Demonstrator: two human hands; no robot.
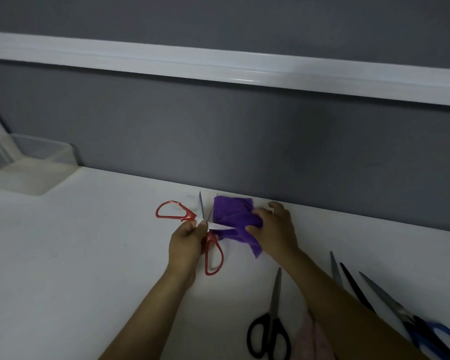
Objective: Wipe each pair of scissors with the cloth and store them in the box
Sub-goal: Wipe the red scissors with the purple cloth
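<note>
- On the white table [89,255], near its far edge, my left hand [185,242] pinches the red scissors [212,241] at the pivot, blades spread wide.
- My right hand [276,229] grips the purple cloth [231,214], bunched round the blade that points right; the other blade points away, bare.
- Judgement: wiping of this pair is under way, one blade in hand, the second blade and the handles not yet shown as done.
- The box [44,152] stands at the far left corner, well apart from both hands. Its walls are cloudy and the frame edge cuts it; I make out no scissors inside.
- Awaiting attention near me: black scissors [273,313] lying shut, and further right a cluster including blue-handled scissors [431,333] and at least two more blades. My right forearm hides part of that cluster, so no exact count.
- A pink item [309,339] lies by the black scissors; too blurred to identify.
- Judgement: the task is at an early stage, with most pairs unwiped and none seen stored.
- Brands, labels, writing: none legible on any scissors, the cloth or the box.
</note>
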